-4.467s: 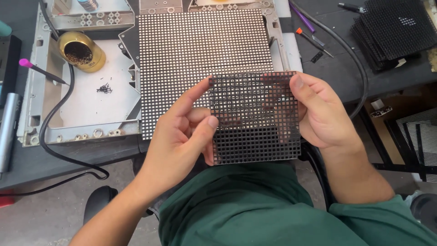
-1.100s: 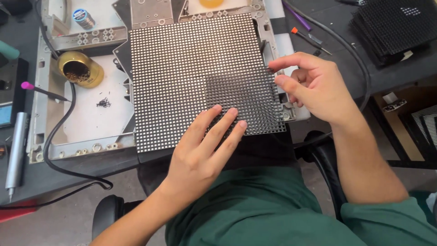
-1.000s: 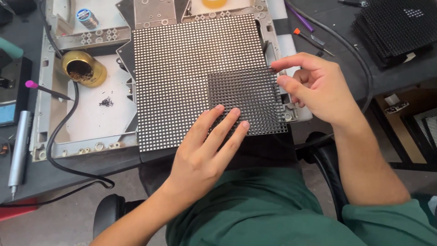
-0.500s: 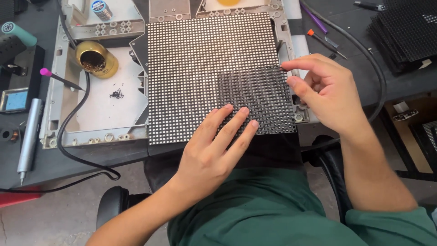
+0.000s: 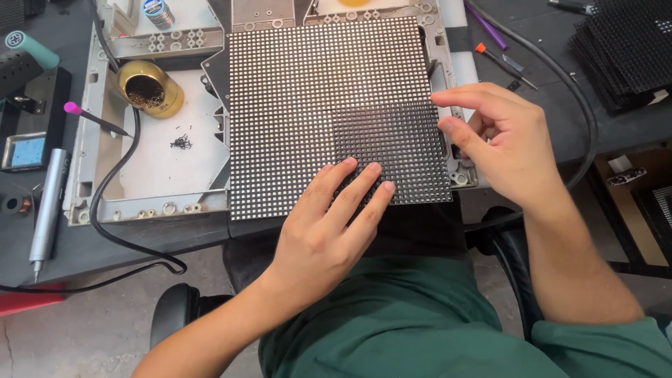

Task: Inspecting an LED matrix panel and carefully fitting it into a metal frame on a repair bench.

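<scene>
A large square panel covered in a grid of small dots lies on a grey metal frame. A smaller dark grid mask lies flat on the panel's near right corner. My left hand rests flat, fingers spread, with its fingertips pressing the mask's near left edge. My right hand is at the mask's right edge, fingers half curled, thumb and forefinger touching that edge. Neither hand holds anything off the surface.
A brass cup of shavings, a pink-tipped tool, a black cable and a grey screwdriver lie at left. A stack of dark grid masks sits at the far right. Orange and purple tools lie beyond my right hand.
The mask, held up in both hands earlier, now lies flat on the panel's near right corner. My hands have let go of it and press on its edges.
</scene>
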